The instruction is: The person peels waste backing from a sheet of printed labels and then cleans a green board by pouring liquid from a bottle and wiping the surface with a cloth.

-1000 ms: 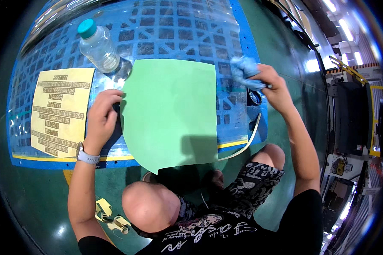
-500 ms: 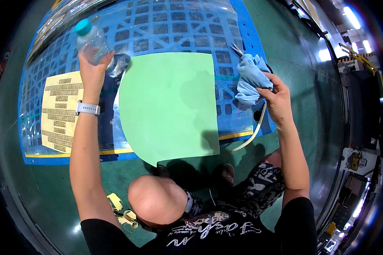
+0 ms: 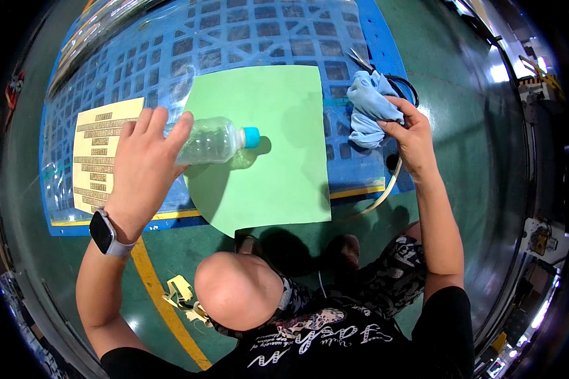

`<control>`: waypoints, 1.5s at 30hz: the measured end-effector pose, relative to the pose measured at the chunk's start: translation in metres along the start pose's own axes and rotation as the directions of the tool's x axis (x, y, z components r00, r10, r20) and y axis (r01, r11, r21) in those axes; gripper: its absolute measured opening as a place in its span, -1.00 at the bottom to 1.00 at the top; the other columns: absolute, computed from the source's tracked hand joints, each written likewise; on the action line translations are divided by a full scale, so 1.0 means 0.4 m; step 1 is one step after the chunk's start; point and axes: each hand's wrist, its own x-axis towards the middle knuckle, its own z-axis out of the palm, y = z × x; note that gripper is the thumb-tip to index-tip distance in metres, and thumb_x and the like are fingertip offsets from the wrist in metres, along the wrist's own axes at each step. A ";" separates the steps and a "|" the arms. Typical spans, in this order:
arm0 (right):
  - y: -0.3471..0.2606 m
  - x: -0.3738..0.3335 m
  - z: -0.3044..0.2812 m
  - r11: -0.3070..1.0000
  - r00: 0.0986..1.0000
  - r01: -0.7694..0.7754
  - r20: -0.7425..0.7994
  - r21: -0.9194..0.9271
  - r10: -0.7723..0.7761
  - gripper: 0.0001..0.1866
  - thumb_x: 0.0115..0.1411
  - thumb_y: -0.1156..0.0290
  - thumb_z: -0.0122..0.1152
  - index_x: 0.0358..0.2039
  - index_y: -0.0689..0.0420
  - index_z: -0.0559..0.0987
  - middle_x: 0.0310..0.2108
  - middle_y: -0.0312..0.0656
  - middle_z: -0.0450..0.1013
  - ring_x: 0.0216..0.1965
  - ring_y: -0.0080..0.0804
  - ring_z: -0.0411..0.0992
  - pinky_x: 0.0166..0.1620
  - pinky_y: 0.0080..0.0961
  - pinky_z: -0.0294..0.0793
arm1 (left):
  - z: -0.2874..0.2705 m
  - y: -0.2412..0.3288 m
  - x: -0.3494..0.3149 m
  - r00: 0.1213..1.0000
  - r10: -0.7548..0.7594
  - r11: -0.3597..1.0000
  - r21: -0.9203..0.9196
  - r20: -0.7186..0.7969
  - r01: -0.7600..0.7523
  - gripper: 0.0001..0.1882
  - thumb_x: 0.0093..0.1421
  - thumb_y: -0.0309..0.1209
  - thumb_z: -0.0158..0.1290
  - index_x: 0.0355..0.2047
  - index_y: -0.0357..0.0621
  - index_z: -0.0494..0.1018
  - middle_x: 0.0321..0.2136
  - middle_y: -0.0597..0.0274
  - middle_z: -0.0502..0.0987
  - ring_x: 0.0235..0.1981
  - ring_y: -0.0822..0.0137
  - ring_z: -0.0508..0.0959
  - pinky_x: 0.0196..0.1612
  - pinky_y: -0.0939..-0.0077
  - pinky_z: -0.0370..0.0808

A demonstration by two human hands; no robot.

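Two hands are busy over a blue plastic pallet (image 3: pixel 335 38) on a green floor (image 3: pixel 461 126). Nearest the camera, the person's bent knee (image 3: pixel 237 294) fills the lower middle, with strips of yellowish tape (image 3: pixel 180 294) on the floor beside a yellow line (image 3: pixel 164 309). Above that, the left hand (image 3: pixel 142 167), a watch (image 3: pixel 104 232) on its wrist, has its fingers wrapped around the base of a clear plastic bottle (image 3: pixel 212 140), held on its side with the blue cap (image 3: pixel 251 136) still screwed on and pointing right, over the left edge of a green sheet (image 3: pixel 272 164). The right hand (image 3: pixel 414 136) has its fingers closed on a bunched light-blue cloth (image 3: pixel 370 107) at the sheet's right edge. I judge the work to be at an early stage: bottle and cloth are both in hand, but the cap is still on and the cloth is off the sheet. Farther left lies a yellowish printed paper (image 3: pixel 95 158), and behind the cloth a dark cable (image 3: pixel 406 85) loops on the pallet.
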 end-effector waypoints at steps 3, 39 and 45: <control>0.005 0.000 -0.004 1.000 1.000 -0.003 -0.006 0.027 0.004 -0.57 -0.02 0.59 0.27 -0.06 0.23 0.53 -0.23 -0.33 0.48 -0.20 -0.61 0.39 -0.10 -0.66 0.35 | -0.009 0.018 0.014 0.998 0.056 0.998 0.031 -0.025 -0.055 -0.36 -0.24 -0.43 0.30 -0.06 -0.06 0.39 -0.31 0.21 0.35 -0.18 0.21 0.39 -0.20 0.31 0.33; -0.128 0.195 0.348 0.678 0.839 0.536 0.402 -0.502 -0.366 -0.38 -0.05 0.57 0.16 0.10 0.20 0.30 0.02 0.06 0.35 0.09 0.02 0.29 0.13 -0.26 0.29 | 0.330 -0.255 0.283 0.665 -0.697 0.455 -0.882 -0.269 0.121 -0.11 -0.06 -0.12 0.35 0.16 -0.25 0.14 -0.01 -0.09 0.36 0.01 0.14 0.42 0.06 0.33 0.37; -0.051 0.184 0.404 0.452 0.748 0.664 0.542 -0.596 -0.383 -0.50 -0.11 0.60 0.17 -0.05 0.23 0.45 0.01 -0.03 0.36 0.05 -0.02 0.28 0.14 -0.25 0.29 | 0.363 -0.217 0.263 0.656 -0.720 0.310 -0.951 -0.227 0.011 -0.05 -0.14 -0.08 0.39 0.10 -0.40 0.16 0.02 -0.12 0.31 0.05 0.04 0.36 0.09 0.24 0.33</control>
